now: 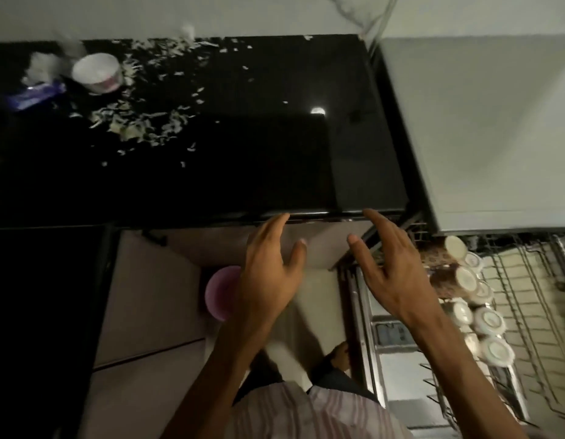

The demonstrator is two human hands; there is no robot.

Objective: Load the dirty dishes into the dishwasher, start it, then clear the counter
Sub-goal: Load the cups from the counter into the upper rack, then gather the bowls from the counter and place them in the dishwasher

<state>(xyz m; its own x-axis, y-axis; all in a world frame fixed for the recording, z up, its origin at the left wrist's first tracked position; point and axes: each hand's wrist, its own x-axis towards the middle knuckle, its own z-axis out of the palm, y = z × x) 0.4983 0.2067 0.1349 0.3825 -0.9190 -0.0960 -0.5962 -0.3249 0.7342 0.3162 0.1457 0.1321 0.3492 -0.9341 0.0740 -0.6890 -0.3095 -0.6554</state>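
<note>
Two bare hands reach out in front of me, just below the front edge of the black counter (211,153), and neither holds anything. At the far left of that counter I see a white bowl (97,72) lying tilted, beside a blue-and-white wrapper (35,95), with pale food scraps (138,122) scattered around them; all of it lies well apart from my fingers. Lower down, a pink bowl (219,293) sits on the floor, partly hidden behind my left hand (268,274), whose fingers are spread and nearly straight, tips close under the counter edge. My right hand (388,274) is likewise spread and relaxed, fingertips near the same edge. Just beside it to the right, the pulled-out dishwasher rack (528,312) holds a row of white cups (488,321), bottoms facing me, some with brown patterned sides. The cups are near my right wrist but not touching it. The frame is blurred.
</note>
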